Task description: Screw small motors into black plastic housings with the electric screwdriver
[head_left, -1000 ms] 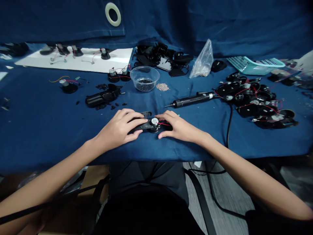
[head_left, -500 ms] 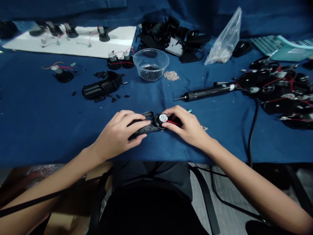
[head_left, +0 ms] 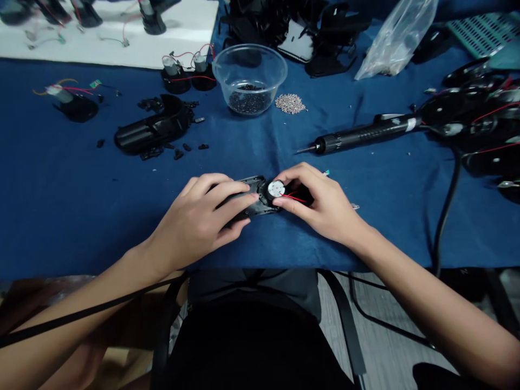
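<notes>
My left hand (head_left: 199, 219) grips a black plastic housing (head_left: 254, 187) from the left, with its fingers lying across the top. My right hand (head_left: 320, 203) pinches a small motor with a silver end (head_left: 276, 189) against the housing's right end. Thin red wires (head_left: 293, 199) run from the motor under my right fingers. Much of the housing is hidden by my left hand, and the motor's body is partly covered by my right fingers.
An electric screwdriver (head_left: 361, 135) lies just beyond my right hand, its black cable curving toward the table edge. Farther back are a clear bowl of black screws (head_left: 249, 78), loose silver screws (head_left: 290, 104), an opened black casing (head_left: 154, 130) and wired black parts (head_left: 459, 122).
My view has tilted down and closer, so the table items sit higher in the frame. My right hand has curled around the motor, and the silver end now faces up more.
</notes>
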Tool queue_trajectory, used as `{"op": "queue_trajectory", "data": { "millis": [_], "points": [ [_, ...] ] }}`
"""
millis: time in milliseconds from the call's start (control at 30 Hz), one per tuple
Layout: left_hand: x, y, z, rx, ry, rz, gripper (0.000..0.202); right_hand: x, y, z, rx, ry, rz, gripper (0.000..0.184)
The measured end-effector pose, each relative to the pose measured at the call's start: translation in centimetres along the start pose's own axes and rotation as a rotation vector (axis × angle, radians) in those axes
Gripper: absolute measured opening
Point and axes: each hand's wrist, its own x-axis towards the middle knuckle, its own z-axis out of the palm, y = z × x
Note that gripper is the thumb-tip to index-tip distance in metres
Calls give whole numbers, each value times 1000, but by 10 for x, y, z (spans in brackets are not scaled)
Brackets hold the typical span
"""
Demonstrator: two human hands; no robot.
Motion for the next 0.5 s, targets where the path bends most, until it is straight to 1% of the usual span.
{"op": "queue_trajectory", "data": {
  "millis": [267, 500],
  "points": [
    [5, 0, 0, 7, -17, 2, 35, 0, -2, 1, 9, 13, -10, 25],
    [8, 2, -3, -3, -59, 4, 33, 0, -2, 1, 7, 18, -33, 24]
  ]
}}
